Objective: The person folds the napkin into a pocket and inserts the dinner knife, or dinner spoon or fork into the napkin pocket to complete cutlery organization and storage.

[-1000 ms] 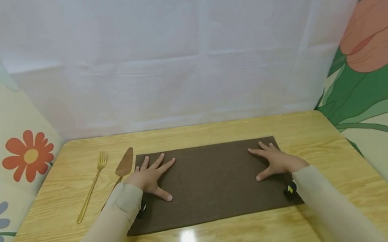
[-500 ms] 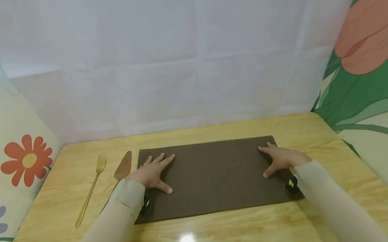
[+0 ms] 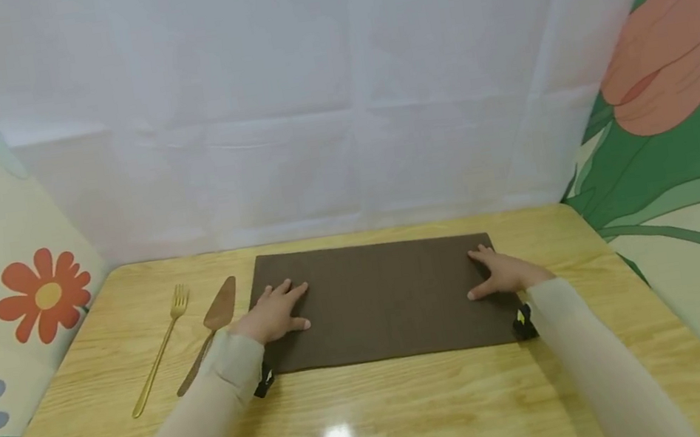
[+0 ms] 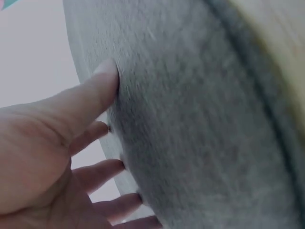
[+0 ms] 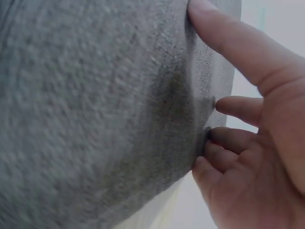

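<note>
A dark brown cloth, folded into a wide rectangle, lies flat on the wooden table. My left hand rests on its left end with fingers and thumb spread. At the opposite end, my right hand touches the cloth with its fingertips, thumb held apart. Both wrist views show fingertips pressing the fabric, which looks grey there: the left hand and the right hand have nothing between finger and thumb. Just left of the cloth lies a cake server, its handle close to my left sleeve.
A gold fork lies left of the cake server, tines toward the back. The wooden table ends at a white sheet behind. Flower-patterned panels stand at both sides.
The cloth has slid away from me toward the table's back edge, both hands moving along on it. The cake server's handle now shows more fully. The fork stays put.
</note>
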Demonstrator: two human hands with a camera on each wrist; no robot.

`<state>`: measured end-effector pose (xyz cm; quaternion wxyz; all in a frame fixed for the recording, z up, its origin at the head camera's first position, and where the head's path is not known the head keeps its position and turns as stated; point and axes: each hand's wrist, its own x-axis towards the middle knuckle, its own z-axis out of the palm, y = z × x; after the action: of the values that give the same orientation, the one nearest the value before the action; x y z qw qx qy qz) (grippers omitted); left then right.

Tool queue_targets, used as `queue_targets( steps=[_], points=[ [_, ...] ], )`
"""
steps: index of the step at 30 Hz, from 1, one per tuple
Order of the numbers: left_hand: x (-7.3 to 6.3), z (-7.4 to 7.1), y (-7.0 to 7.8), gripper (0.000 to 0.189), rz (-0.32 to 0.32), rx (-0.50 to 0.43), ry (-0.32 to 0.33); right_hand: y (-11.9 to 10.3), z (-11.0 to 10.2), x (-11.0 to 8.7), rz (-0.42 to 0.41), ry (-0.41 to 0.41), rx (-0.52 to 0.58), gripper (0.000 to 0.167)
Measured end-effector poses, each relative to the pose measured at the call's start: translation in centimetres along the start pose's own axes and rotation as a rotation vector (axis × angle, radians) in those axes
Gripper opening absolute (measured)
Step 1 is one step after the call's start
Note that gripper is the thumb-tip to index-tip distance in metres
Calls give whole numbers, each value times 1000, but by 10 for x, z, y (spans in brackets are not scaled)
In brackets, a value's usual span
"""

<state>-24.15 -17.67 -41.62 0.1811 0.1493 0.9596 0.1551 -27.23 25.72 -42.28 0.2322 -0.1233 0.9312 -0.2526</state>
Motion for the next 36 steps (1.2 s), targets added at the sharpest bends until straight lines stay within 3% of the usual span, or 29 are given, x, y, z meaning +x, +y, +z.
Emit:
queue_targets(
  steps=[6,10,16,20,26,36],
  points=[
    [-7,3,14,63,-22,37,65,1,-2,6,-10,44,7,91],
    [-7,10,23,52,-17,75,145,8,-6,5,-52,133,33,80],
    [-2,24,34,38,75,59,218,23,-10,0,-106,243,176,68],
    [2,32,45,34,136,54,228,27,-15,-6,-55,273,288,66],
    [10,40,71,30,192,51,226,33,-21,-21,30,215,462,57],
    [26,50,114,25,318,27,184,38,-27,-41,142,94,545,41]
  ],
)
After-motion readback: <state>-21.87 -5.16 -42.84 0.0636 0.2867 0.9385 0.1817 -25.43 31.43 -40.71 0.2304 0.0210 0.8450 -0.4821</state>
